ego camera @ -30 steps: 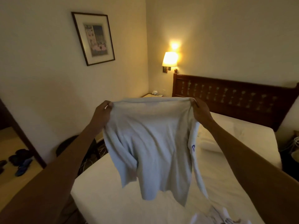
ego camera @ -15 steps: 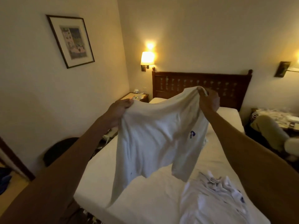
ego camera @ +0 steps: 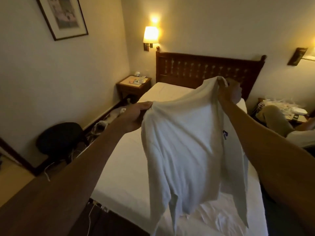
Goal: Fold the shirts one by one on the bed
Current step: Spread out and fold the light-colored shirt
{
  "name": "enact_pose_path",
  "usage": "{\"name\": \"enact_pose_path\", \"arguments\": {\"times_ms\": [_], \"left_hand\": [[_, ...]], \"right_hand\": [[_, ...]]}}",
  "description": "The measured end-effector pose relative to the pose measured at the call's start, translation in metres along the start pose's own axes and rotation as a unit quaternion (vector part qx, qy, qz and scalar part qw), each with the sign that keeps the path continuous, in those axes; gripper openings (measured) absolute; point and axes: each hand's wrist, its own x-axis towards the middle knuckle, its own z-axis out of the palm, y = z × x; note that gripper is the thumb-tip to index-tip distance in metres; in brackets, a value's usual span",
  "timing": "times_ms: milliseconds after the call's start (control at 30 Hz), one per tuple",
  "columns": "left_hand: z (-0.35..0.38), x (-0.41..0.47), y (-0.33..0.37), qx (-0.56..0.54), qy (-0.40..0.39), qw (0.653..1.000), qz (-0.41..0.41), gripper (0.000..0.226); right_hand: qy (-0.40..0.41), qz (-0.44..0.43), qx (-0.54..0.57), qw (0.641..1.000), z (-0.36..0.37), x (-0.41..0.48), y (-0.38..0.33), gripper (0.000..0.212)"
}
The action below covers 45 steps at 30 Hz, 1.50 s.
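Holding the shirt aloft by its shoulders, left hand and right hand each grip fabric; recommend lowering it flat and unwrinkled onto the bed.

I counted one bed, one shirt and two hands, left hand and right hand. The walls bore one picture and two lamps, left lamp and right lamp. One chair and two tables, left table and right table, stood by.
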Motion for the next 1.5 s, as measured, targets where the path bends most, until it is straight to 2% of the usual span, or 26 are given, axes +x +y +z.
{"name": "enact_pose_path", "arguments": {"times_ms": [67, 167, 200, 367, 533, 733, 933, 1133, 1333, 1433, 1500], "left_hand": [[-0.026, 0.009, -0.025, -0.001, 0.019, 1.0, -0.015, 0.044], [-0.064, 0.021, -0.064, -0.016, 0.075, 0.996, -0.04, 0.02], [-0.078, 0.027, -0.078, -0.016, 0.09, 0.995, -0.048, 0.018], [-0.15, 0.059, -0.152, -0.001, 0.17, 0.98, -0.107, 0.019], [-0.226, 0.111, -0.227, 0.044, 0.247, 0.955, -0.158, 0.022], [-0.347, 0.201, -0.298, 0.095, 0.359, 0.91, -0.183, 0.025], [-0.48, 0.271, -0.372, 0.141, 0.418, 0.873, -0.207, 0.027], [-0.602, 0.298, -0.44, 0.178, 0.474, 0.825, -0.251, 0.032], [-0.678, 0.306, -0.49, 0.173, 0.51, 0.797, -0.275, 0.035], [-0.69, 0.308, -0.509, 0.162, 0.509, 0.796, -0.284, 0.032], [-0.691, 0.307, -0.519, 0.151, 0.51, 0.8, -0.278, 0.029]], "right_hand": [[-0.029, -0.001, -0.023, 0.999, 0.039, 0.002, 0.008, 0.038], [-0.092, -0.01, -0.056, 0.994, 0.108, 0.0, 0.024, 0.034], [-0.116, -0.016, -0.064, 0.991, 0.132, -0.002, 0.029, 0.032], [-0.241, -0.031, -0.059, 0.968, 0.261, -0.031, 0.065, 0.036], [-0.324, -0.045, -0.073, 0.942, 0.389, -0.063, 0.111, 0.029], [-0.355, -0.086, -0.144, 0.92, 0.559, -0.086, 0.155, 0.029], [-0.39, -0.127, -0.192, 0.892, 0.753, -0.136, 0.175, 0.031], [-0.432, -0.189, -0.2, 0.859, 0.909, -0.202, 0.191, 0.031], [-0.46, -0.243, -0.196, 0.831, 1.008, -0.26, 0.198, 0.033], [-0.46, -0.248, -0.219, 0.824, 1.028, -0.28, 0.208, 0.034], [-0.46, -0.274, -0.249, 0.807, 1.031, -0.289, 0.218, 0.032]]}}
